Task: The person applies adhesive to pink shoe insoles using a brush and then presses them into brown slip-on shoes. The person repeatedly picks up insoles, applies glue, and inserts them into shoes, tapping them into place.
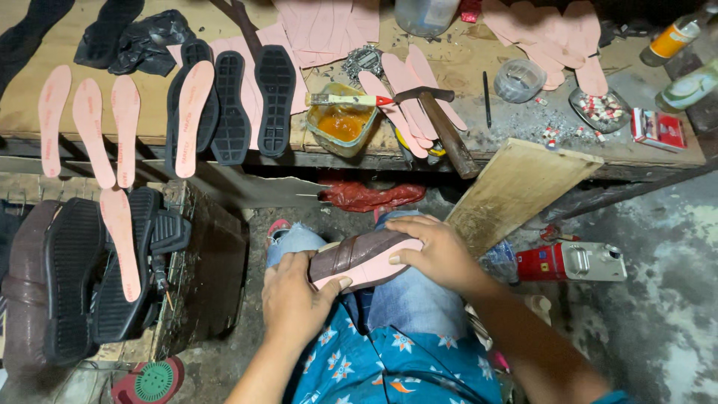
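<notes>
On my lap lies a brown leather shoe upper with a pink insole (366, 258) pressed against it. My left hand (293, 298) grips its near end, thumb over the pink edge. My right hand (437, 251) clamps the far end, fingers curled over the leather. Both hands rest on my jeans-clad knees, just below the edge of the wooden workbench (22, 105).
On the bench: black rubber soles (275, 97), pink insoles (88, 127), a glue tub (340, 127) with a brush (348, 99), a hammer (441, 123), a clear cup (517, 79), a dish of small bits (602, 108). A wooden board (516, 191) leans right. More soles (82, 292) stack at left.
</notes>
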Demonstrator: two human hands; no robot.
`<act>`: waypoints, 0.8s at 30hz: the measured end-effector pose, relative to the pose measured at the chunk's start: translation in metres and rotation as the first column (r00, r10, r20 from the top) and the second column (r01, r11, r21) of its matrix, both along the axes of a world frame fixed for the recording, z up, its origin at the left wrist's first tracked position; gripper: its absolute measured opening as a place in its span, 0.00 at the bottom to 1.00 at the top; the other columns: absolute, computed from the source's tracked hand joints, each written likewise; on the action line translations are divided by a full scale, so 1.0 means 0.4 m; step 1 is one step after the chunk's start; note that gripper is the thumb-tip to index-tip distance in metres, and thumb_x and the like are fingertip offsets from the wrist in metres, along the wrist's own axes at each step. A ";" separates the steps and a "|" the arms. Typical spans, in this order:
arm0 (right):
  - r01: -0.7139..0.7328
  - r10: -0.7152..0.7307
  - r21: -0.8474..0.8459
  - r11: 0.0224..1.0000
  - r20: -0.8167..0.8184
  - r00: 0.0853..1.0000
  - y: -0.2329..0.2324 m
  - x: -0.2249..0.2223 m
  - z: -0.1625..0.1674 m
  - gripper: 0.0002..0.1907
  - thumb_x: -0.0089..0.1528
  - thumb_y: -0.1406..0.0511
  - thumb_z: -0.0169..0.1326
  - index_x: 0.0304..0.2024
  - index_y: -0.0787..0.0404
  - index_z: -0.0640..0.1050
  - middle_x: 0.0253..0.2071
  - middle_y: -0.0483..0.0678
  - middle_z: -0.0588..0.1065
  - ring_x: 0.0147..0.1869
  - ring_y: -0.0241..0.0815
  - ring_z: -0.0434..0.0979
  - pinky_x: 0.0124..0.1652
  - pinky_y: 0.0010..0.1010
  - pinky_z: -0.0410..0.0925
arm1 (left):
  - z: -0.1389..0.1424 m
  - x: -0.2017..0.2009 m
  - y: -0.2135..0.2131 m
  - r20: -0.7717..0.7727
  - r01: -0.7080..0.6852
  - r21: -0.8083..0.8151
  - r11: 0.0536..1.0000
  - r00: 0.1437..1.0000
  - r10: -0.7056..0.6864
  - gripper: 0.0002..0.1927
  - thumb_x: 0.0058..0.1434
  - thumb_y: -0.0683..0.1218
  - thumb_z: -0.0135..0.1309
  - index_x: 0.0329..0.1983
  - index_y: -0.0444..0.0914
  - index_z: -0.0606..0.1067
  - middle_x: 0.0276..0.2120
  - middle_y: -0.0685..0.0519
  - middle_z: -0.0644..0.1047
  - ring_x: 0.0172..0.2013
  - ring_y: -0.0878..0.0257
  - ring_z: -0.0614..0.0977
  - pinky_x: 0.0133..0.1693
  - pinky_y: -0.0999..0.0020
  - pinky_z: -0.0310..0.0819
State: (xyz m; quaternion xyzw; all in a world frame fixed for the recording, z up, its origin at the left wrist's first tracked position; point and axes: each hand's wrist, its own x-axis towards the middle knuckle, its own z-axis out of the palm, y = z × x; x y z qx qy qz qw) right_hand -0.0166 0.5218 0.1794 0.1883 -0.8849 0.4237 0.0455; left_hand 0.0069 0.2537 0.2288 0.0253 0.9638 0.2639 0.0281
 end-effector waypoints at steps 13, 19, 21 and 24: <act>0.624 -0.482 0.271 0.733 -0.439 0.758 0.132 -0.155 0.078 0.17 0.57 0.64 0.65 0.47 0.62 0.81 0.46 0.58 0.78 0.55 0.58 0.74 0.53 0.44 0.67 | -0.019 -0.038 -0.035 0.143 0.056 0.031 0.998 0.988 -0.060 0.34 0.43 0.64 0.69 0.50 0.42 0.78 0.46 0.47 0.79 0.49 0.45 0.79 0.49 0.52 0.72; 0.517 -0.531 0.152 0.842 0.074 0.844 0.226 -0.281 -0.001 0.32 0.52 0.64 0.61 0.58 0.69 0.72 0.45 0.60 0.76 0.54 0.63 0.78 0.53 0.42 0.69 | -0.111 -0.029 -0.082 -0.024 -0.198 0.540 0.818 0.968 0.250 0.37 0.48 0.58 0.68 0.53 0.30 0.71 0.41 0.40 0.79 0.42 0.45 0.80 0.44 0.56 0.75; 0.573 -0.574 0.054 0.818 0.007 0.819 0.232 -0.270 -0.014 0.28 0.57 0.65 0.60 0.59 0.68 0.73 0.46 0.58 0.77 0.52 0.58 0.80 0.52 0.41 0.70 | -0.128 -0.020 -0.089 0.030 -0.274 0.541 0.795 0.951 0.307 0.34 0.52 0.57 0.68 0.53 0.31 0.71 0.38 0.43 0.80 0.39 0.50 0.81 0.42 0.59 0.75; 0.475 -0.481 -0.409 0.779 0.096 0.871 0.206 -0.200 -0.001 0.25 0.62 0.68 0.57 0.60 0.68 0.70 0.45 0.52 0.76 0.47 0.45 0.76 0.47 0.35 0.70 | -0.137 -0.020 -0.083 0.098 -0.296 0.524 0.799 0.952 0.288 0.28 0.57 0.57 0.67 0.50 0.34 0.74 0.34 0.48 0.79 0.32 0.60 0.79 0.36 0.65 0.72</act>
